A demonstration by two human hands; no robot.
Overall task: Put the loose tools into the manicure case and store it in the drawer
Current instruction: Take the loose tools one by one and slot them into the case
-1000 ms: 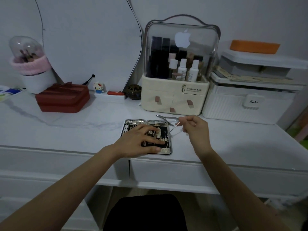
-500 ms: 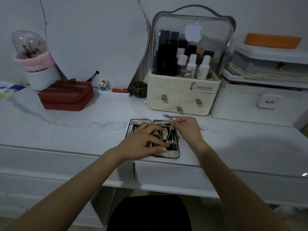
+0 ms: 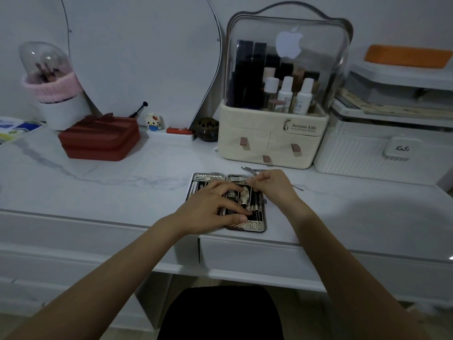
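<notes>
The open manicure case [image 3: 245, 227] lies flat near the desk's front edge, with metal tools strapped inside both halves. My left hand [image 3: 208, 207] rests on the case with its fingers spread flat over the tools. At the upper part of the case's right half, my right hand [image 3: 274, 187] pinches a thin metal tool [image 3: 251, 192] with curled fingertips, its lower end among the strapped tools. Loose cuticle nippers [image 3: 248, 169] lie just behind the case. Another thin loose tool [image 3: 297, 187] pokes out to the right of my right wrist. The closed drawer [image 3: 245, 251] sits under the case.
A cream cosmetic organiser [image 3: 269, 143] with a clear lid stands right behind the case. A white ribbed box [image 3: 367, 155] is to its right. A red box [image 3: 98, 141], a brush holder [image 3: 54, 94] and a mirror [image 3: 137, 57] are at the back left. A black stool [image 3: 218, 312] is below.
My right hand has come down and left from above the desk onto the case's right half, bringing the thin tool with it. My left hand has stayed on the case.
</notes>
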